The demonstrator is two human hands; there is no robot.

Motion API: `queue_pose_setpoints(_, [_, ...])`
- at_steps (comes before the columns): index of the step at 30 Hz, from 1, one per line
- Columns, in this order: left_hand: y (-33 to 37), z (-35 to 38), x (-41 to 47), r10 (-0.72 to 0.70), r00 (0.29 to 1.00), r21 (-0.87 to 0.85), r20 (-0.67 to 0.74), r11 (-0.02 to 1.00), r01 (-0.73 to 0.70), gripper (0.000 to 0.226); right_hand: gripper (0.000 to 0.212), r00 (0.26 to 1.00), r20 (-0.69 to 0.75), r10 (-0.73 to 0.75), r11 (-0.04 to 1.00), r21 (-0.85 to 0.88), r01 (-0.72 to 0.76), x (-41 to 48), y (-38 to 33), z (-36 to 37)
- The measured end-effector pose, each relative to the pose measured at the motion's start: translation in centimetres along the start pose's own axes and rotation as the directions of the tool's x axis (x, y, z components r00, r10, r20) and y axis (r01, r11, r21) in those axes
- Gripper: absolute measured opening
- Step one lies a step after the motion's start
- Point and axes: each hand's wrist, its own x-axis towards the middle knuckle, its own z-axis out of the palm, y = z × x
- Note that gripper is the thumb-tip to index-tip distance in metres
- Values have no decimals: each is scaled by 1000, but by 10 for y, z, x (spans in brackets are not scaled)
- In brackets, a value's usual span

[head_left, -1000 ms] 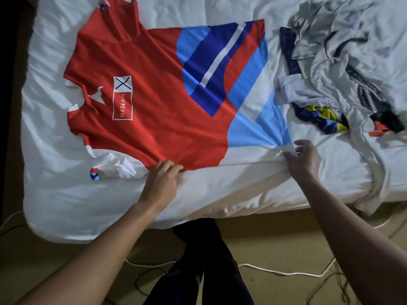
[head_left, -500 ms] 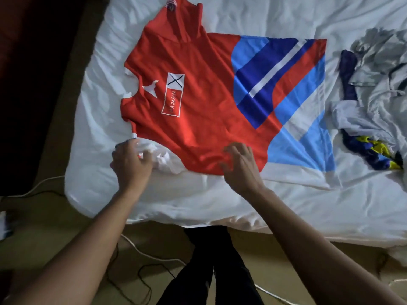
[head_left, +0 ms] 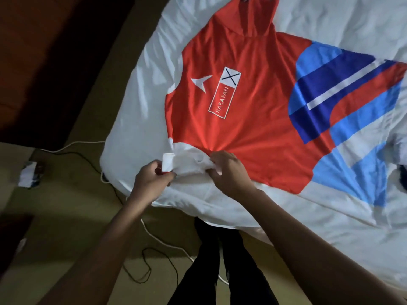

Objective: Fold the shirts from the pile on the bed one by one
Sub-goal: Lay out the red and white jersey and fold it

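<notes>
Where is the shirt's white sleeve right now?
Head view, centre: the white sleeve is bunched at the near edge of the bed, gripped between the left hand and right hand.

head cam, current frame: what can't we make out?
Head view only:
- Near sleeve: bunched, partly covered by the left hand and right hand gripping it; its lie is unclear.
- Red shirt: far sleeve cut by top edge, hem by right edge.
- Pile: off-frame right; only a dark scrap shows.
- Floor object: too dim to identify.
</notes>
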Motion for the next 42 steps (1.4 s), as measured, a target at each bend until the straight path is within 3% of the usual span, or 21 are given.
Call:
queue_pose_setpoints(3, [-3,-9,17,-37,999,-89,-35,995,34,12,32,1000,7,-3,999,37,3,-4,2,-3])
queue_pose_setpoints(7, [33,-13,78,-79,984,-242,-156,969,40,33,67,998,64,6,999,-53,-3,2,-2,3])
queue_pose_setpoints(10, [56,-7,125,-82,983,-239,-164,970,41,47,57,999,29,24,997,-77,-22,7,-9,10])
queue_pose_setpoints(12, [62,-5,146,-106,991,-292,-77,953,79,49,43,1000,-11,29,999,25,-29,10,-12,12])
queue_pose_setpoints(15, [53,-18,157,-127,992,-395,-15,912,110,32,17,994,-46,100,975,202,-89,17,-13,1])
queue_pose_setpoints(17, [38,-31,157,-150,984,-416,-92,904,99,22,23,985,-49,168,957,249,-151,19,-10,-7])
queue_pose_setpoints(19, [23,-41,149,-155,972,-356,-179,931,83,21,38,979,-49,197,945,275,-177,20,-9,-12])
queue_pose_setpoints(21, [16,-39,132,-122,959,-199,-254,977,72,23,35,979,-13,202,941,278,-191,20,-11,-13])
queue_pose_setpoints(24, [21,-34,94,102,942,-69,-321,989,-131,28,21,977,43,207,939,272,-211,23,-10,-14])
queue_pose_setpoints(27, [12,-31,69,332,936,-46,-118,940,-339,34,33,973,92,213,946,228,-229,24,-4,-18])
queue_pose_setpoints(30, [2,-25,60,336,930,42,148,938,-345,29,39,968,166,187,942,251,-225,31,4,-29])
queue_pose_setpoints(33, [17,-28,63,321,943,46,85,945,-325,38,33,978,122,168,898,391,-203,49,3,-51])
queue_pose_setpoints(36, [46,-29,78,274,961,-86,39,959,-270,52,27,936,-115,332,824,519,-228,76,6,-74])
queue_pose_setpoints(38, [60,-23,90,307,946,-67,104,951,-301,55,29,888,-152,433,772,572,-278,88,21,-80])
queue_pose_setpoints(40, [64,-11,101,327,935,83,138,937,-340,60,39,888,-105,448,831,416,-370,87,46,-77])
queue_pose_setpoints(42, [62,1,113,397,914,285,80,870,-403,51,49,877,-52,477,856,252,-451,72,69,-73])
